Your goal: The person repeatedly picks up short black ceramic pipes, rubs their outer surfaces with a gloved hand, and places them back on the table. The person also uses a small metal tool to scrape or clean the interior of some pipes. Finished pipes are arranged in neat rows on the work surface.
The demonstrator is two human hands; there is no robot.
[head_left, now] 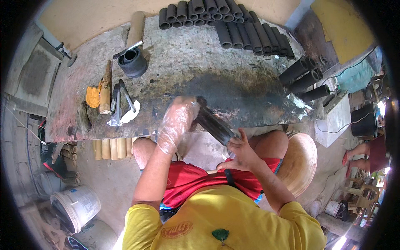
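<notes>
A black tube [216, 125] slants over the near edge of the worktable. At its lower end my right hand [243, 155] holds it by the fingers, the thumb stretched away from it. My left hand [177, 121], in a clear plastic glove, is closed beside the tube's upper end. It is slightly blurred, and a dark ragged clump [202, 101] shows at its fingers; what it grips is not clear. Under the upper end the worktable [166, 62] is stained black.
Black tubes [233, 35] lie stacked at the back, with more tubes [306, 79] at the right. A black round container [132, 63], a wooden stick [106, 89], an orange cloth [93, 97] and metal tongs-like tool [117, 104] sit left. A round basin [298, 164] stands by my right leg.
</notes>
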